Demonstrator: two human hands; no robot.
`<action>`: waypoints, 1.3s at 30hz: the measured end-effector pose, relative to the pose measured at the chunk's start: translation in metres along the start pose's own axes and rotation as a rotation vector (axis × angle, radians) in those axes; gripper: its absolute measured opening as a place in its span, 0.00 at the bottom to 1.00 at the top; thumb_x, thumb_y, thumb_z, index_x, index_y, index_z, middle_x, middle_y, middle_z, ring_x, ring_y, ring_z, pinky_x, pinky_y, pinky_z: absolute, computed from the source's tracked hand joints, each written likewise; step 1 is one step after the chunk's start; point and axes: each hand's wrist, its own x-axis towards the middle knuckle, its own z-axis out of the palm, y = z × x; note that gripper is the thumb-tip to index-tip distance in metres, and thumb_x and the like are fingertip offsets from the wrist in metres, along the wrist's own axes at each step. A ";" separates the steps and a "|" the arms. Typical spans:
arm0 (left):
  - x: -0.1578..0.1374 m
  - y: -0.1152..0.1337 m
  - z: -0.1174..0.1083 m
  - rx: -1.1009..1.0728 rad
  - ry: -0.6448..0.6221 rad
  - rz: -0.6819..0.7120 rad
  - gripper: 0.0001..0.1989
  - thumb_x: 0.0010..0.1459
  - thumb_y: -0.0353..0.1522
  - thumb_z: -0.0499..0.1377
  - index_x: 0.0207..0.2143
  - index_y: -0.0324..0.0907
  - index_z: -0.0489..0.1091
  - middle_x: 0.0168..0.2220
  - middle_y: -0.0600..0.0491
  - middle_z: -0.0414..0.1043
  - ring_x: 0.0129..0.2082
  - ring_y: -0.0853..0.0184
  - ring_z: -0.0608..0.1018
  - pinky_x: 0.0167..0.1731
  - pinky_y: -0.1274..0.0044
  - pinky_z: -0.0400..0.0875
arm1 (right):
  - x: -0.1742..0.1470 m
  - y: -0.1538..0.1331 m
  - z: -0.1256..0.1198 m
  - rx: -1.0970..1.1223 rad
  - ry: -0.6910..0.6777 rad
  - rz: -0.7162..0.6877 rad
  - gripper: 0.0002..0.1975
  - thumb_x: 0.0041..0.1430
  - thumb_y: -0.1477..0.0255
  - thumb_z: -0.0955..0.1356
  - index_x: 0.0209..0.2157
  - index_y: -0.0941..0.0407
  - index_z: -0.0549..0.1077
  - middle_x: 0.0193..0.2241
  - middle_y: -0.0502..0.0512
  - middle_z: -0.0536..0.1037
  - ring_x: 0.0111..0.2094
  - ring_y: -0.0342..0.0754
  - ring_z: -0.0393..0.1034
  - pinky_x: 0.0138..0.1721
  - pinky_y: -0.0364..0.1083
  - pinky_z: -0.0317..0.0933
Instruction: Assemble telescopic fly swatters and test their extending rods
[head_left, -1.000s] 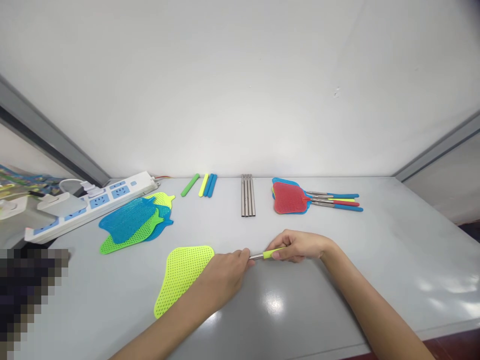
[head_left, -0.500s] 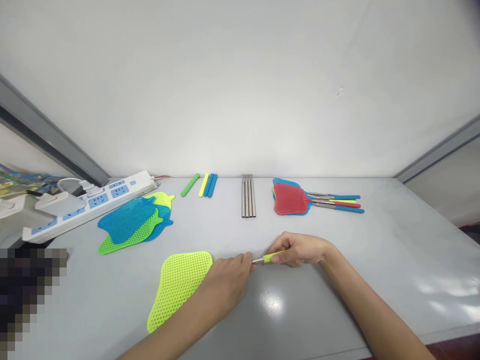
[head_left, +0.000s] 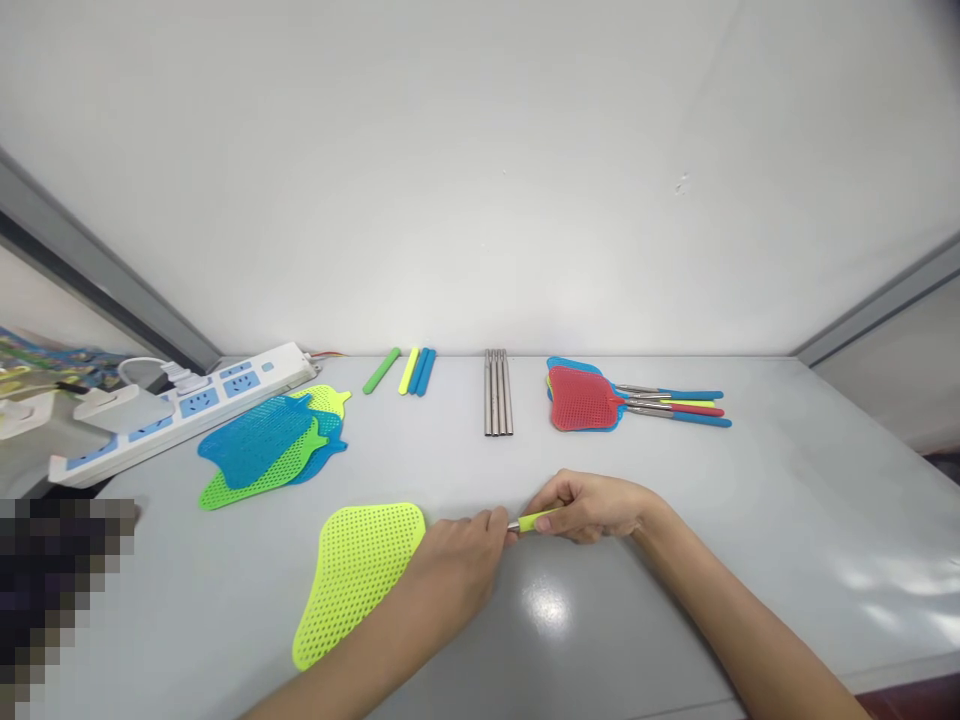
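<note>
Over the grey table (head_left: 787, 520), metal rod (head_left: 513, 526) and yellow-green grip (head_left: 534, 521) in line

Between my hands the pair runs nearly crosswise, the grip end rightward and tilted slightly up in my view; my left hand (head_left: 469, 555) is wrapped round the metal rod, my right hand (head_left: 592, 505) pinches the yellow-green grip; only a short silvery stretch shows, the grip smooth and bright; left of them spreads a yellow-green mesh head (head_left: 360, 570), broad, riddled with holes, its neck hidden beneath my left wrist.
</note>
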 end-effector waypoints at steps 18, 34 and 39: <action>0.001 0.001 0.004 -0.060 -0.025 -0.010 0.14 0.59 0.32 0.35 0.33 0.41 0.58 0.27 0.53 0.68 0.23 0.64 0.72 0.20 0.75 0.57 | 0.003 0.000 0.007 0.003 0.014 -0.003 0.17 0.47 0.65 0.66 0.37 0.60 0.71 0.14 0.41 0.49 0.15 0.34 0.40 0.14 0.39 0.35; 0.000 -0.006 0.001 -0.096 0.083 0.033 0.16 0.59 0.35 0.33 0.29 0.42 0.56 0.24 0.56 0.67 0.21 0.68 0.70 0.17 0.77 0.48 | 0.005 0.001 0.007 0.083 0.028 0.010 0.16 0.46 0.63 0.66 0.33 0.61 0.70 0.13 0.42 0.50 0.14 0.34 0.40 0.14 0.39 0.34; 0.001 -0.007 0.002 -0.121 0.088 0.031 0.15 0.59 0.35 0.34 0.29 0.42 0.56 0.24 0.56 0.67 0.22 0.68 0.70 0.18 0.77 0.49 | 0.005 0.000 0.007 0.113 0.068 0.016 0.18 0.49 0.59 0.62 0.31 0.61 0.69 0.12 0.43 0.54 0.13 0.34 0.41 0.13 0.38 0.34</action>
